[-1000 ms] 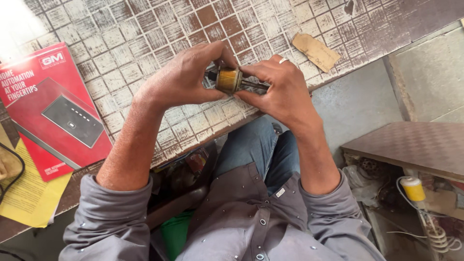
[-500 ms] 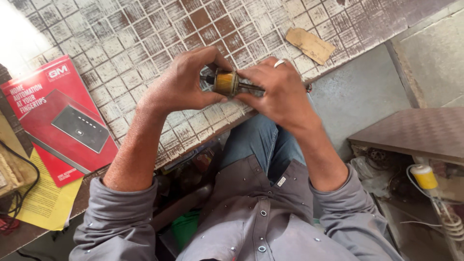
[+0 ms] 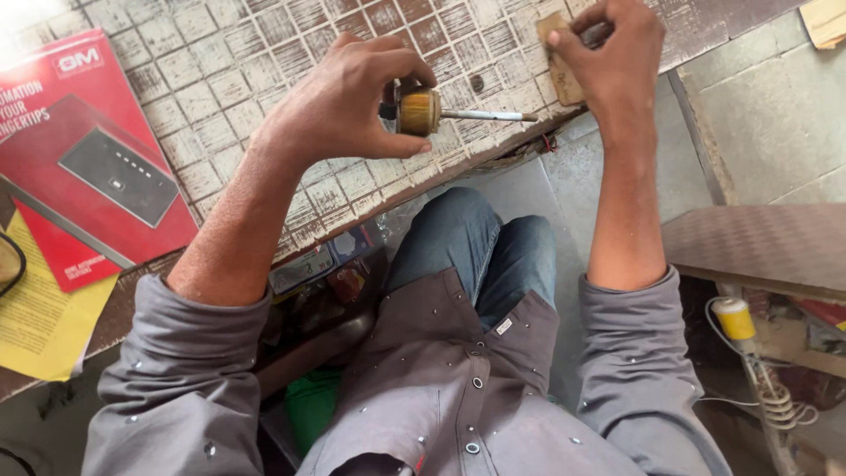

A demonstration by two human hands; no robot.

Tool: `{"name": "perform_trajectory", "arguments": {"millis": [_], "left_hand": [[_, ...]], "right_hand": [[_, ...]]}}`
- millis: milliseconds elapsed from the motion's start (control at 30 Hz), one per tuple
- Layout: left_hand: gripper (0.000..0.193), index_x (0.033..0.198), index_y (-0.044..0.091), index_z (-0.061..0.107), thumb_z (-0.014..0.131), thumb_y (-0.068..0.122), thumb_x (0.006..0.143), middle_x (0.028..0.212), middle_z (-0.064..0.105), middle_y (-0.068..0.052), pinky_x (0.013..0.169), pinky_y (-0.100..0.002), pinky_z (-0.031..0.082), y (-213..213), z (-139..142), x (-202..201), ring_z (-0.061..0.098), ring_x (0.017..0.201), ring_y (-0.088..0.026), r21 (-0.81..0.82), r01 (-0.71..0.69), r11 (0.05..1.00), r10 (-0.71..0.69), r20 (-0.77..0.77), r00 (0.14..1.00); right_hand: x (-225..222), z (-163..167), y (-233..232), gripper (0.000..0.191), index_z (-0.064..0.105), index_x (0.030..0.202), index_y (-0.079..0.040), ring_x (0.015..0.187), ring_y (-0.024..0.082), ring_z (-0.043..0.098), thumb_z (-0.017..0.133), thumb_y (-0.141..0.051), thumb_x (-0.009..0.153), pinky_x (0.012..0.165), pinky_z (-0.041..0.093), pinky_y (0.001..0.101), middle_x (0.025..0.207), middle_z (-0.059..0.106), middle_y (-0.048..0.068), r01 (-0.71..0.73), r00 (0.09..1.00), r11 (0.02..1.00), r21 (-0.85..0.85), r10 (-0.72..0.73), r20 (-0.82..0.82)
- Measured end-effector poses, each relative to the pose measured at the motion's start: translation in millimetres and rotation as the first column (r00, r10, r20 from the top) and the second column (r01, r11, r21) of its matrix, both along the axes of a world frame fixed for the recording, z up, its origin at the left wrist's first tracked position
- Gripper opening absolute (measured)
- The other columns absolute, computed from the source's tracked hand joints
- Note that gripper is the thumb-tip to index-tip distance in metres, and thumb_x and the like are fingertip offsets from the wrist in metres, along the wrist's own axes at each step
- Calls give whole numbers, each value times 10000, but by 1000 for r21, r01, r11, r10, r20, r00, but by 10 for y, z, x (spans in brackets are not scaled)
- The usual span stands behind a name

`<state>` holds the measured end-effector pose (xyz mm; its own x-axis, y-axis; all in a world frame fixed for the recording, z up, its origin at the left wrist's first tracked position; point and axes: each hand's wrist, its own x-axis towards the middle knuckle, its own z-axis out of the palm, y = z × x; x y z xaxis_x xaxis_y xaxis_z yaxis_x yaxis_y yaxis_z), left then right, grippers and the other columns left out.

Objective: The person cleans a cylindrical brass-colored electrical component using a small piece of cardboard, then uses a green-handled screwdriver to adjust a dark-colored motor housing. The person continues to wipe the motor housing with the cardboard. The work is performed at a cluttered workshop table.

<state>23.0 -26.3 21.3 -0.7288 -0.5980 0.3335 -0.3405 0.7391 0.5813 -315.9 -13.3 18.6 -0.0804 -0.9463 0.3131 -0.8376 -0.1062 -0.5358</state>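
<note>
Two hands above a chequered, worn worktop (image 3: 220,79).
Left hand (image 3: 348,101) grips a small copper-wound motor rotor with steel shaft (image 3: 419,112); right hand (image 3: 617,57) pinches a flat tan wooden scrap (image 3: 560,79).

Red box (image 3: 84,159), yellow paper (image 3: 40,326), white-gridded brown table (image 3: 264,53), grey shirt (image 3: 441,388)

The left hand (image 3: 339,101) grips a small motor rotor (image 3: 418,112) with copper-coloured windings, its thin steel shaft (image 3: 489,115) pointing right above the edge of the worn, tile-patterned table (image 3: 220,70). The right hand (image 3: 612,57) rests apart from it, fingers closed on a flat piece of wood (image 3: 560,75) lying on the table. A red box (image 3: 97,167) lies at the left on a yellow paper (image 3: 40,326).
</note>
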Motion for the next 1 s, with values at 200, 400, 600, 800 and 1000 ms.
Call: {"name": "perform_trajectory", "arguments": {"millis": [200, 400, 600, 800, 1000], "left_hand": [[496, 1039, 65, 655, 914, 342, 718, 956, 627, -78, 907, -412, 488, -8, -145, -109, 647, 875, -245, 36, -9, 999, 9, -6, 1000], [518, 1054, 58, 622, 915, 288, 694, 974, 576, -83, 860, -445, 434, 59, -133, -105, 596, 906, -281, -33, 36, 999, -38, -73, 997], [481, 1034, 69, 625, 917, 287, 720, 960, 581, -80, 858, -436, 423, 64, -216, -85, 600, 887, -274, -37, 16, 999, -20, -101, 995], [513, 1027, 64, 628, 915, 291, 668, 954, 593, -86, 893, -449, 437, 40, -291, -85, 618, 862, -282, -58, 10, 998, -17, -122, 992], [512, 1035, 73, 624, 919, 306, 686, 951, 589, -95, 858, -464, 441, 63, -226, -87, 630, 887, -292, -49, 9, 999, -14, -99, 995]], "right_hand": [[491, 181, 743, 344, 605, 1009, -18, 703, 73, 569, 849, -250, 939, 614, 483, 229, 837, 623, 12, 52, 893, 990, -129, 12, 450], [1111, 84, 1019, 191, 746, 1230, -111, 923, 162, 677, 782, -53, 1052, 860, 529, 331, 1007, 735, 53, -162, 972, 965, -208, 192, 134], [1207, 156, 952, 294, 799, 1266, -122, 1055, 258, 498, 844, -165, 979, 962, 374, 382, 1093, 632, 62, -184, 964, 982, -38, 173, -201], [1069, 160, 995, 314, 765, 1337, -136, 1301, 272, 483, 724, -119, 1026, 1151, 212, 463, 1291, 649, 14, -284, 908, 956, 78, 294, -297], [984, 74, 877, 257, 795, 1277, -182, 1302, 226, 513, 811, -221, 1023, 1255, 84, 494, 1180, 669, -5, -363, 899, 932, -2, 350, -262]]}}
